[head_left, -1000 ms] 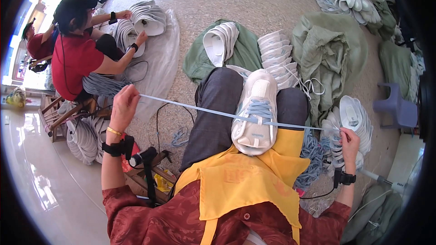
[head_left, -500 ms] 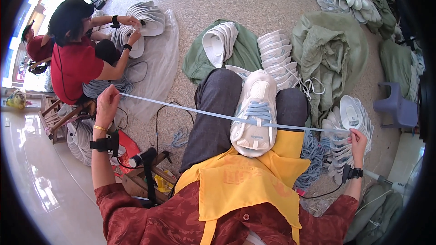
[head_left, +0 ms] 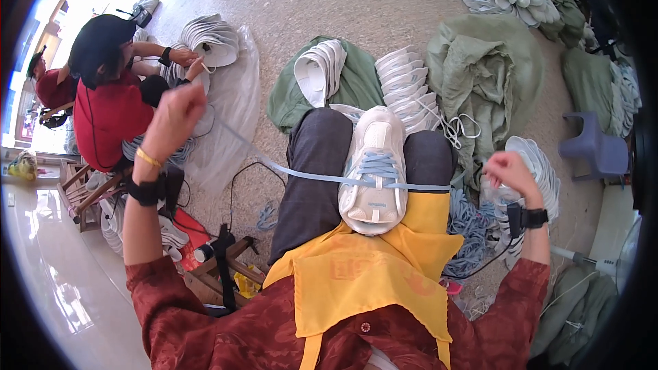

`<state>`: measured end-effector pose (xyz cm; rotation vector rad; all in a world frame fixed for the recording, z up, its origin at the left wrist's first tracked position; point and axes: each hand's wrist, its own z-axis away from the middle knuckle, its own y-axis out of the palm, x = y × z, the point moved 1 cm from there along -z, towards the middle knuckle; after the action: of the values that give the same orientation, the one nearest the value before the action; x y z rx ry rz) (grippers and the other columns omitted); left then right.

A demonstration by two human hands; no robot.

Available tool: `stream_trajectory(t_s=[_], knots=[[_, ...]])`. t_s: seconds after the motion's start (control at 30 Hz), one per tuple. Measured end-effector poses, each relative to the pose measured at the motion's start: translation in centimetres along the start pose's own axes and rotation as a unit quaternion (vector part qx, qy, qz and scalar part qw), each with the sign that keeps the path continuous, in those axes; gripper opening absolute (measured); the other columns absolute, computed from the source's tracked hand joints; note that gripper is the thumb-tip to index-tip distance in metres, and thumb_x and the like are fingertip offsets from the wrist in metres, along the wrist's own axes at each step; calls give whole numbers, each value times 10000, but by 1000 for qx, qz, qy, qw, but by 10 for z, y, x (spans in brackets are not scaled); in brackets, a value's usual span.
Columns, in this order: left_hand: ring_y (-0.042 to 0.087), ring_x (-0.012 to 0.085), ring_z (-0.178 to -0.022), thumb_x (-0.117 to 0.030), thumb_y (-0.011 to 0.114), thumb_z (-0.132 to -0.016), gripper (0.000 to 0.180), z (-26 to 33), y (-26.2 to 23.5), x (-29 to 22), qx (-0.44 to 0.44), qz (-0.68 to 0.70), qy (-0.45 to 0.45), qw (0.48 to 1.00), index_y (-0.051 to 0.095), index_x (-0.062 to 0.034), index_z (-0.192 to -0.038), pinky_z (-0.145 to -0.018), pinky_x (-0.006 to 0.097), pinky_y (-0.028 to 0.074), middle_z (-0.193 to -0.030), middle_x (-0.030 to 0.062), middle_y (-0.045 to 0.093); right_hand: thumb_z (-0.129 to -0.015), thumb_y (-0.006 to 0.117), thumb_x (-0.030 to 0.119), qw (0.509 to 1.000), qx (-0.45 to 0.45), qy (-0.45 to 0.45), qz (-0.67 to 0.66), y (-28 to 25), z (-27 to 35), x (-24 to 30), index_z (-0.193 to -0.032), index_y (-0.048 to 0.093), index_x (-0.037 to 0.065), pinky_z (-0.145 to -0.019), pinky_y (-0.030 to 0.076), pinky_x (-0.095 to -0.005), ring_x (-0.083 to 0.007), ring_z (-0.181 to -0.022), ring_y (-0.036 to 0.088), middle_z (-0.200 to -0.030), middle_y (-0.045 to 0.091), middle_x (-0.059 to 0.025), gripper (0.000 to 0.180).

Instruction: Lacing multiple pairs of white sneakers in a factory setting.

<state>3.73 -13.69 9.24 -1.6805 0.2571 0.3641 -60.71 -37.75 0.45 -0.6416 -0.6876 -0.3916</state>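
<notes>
A cream sneaker [head_left: 373, 207] with pale blue laces rests upright between my knees, its toe pointing away from me. From its lacing a long light-blue shoelace [head_left: 308, 176] runs out to both sides. My left hand [head_left: 177, 120], raised and blurred, is closed on the left end, which sags in a curve. On the right, the lace crosses my knee and bends up toward my right hand [head_left: 510, 173]. The fingers there are curled in a pinch on it, though the very end is hard to see.
A bundle of blue laces [head_left: 467, 233] lies by my right knee. Stacked white shoe uppers [head_left: 411, 89] stand ahead, beside a green sack [head_left: 480, 68]. A purple stool [head_left: 595, 145] is at right. At left a co-worker [head_left: 110, 109] handles white uppers; a wooden stool [head_left: 229, 260] is near my left side.
Both hands have risen and come inward. The shoelace, straight and taut before, now hangs slack on both sides of the sneaker. The whole view has shifted slightly.
</notes>
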Motion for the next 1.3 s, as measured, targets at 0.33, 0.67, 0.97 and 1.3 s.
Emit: stream_trajectory(t_s=[0.33, 0.67, 0.97, 1.3], knots=[[604, 147, -653, 1, 671, -823, 40, 26, 74, -42, 100, 100, -67, 988, 635, 4, -841, -609, 318, 498, -727, 78, 632, -1052, 625, 150, 981, -69, -56, -173, 72, 57, 65, -1079, 706, -40, -661, 586, -264, -112, -723, 691, -890, 723, -81, 209], [681, 77, -742, 5, 722, -949, 176, 39, 134, -149, 270, 449, -138, 840, 560, -17, -881, -651, 222, 543, -836, 27, 698, -1038, 595, 60, 978, 16, -161, -135, 163, 16, 125, -1088, 711, -44, -619, 524, -232, -65, -688, 647, -893, 710, -21, 164], [756, 168, -882, 56, 658, -981, 178, 37, 153, -162, 168, 564, -218, 779, 504, -17, -932, -771, 282, 639, -970, 117, 738, -974, 666, -31, 949, -61, -243, -192, 176, 5, 98, -1079, 748, -30, -725, 540, -214, -47, -760, 640, -882, 729, -25, 133], [741, 151, -921, 88, 663, -961, 207, 36, 160, -166, 141, 595, -207, 764, 500, -34, -929, -810, 285, 638, -1010, 95, 712, -922, 742, -37, 940, -92, -216, -248, 189, 10, 91, -1025, 750, -29, -762, 584, -236, -91, -844, 728, -939, 771, -52, 104]])
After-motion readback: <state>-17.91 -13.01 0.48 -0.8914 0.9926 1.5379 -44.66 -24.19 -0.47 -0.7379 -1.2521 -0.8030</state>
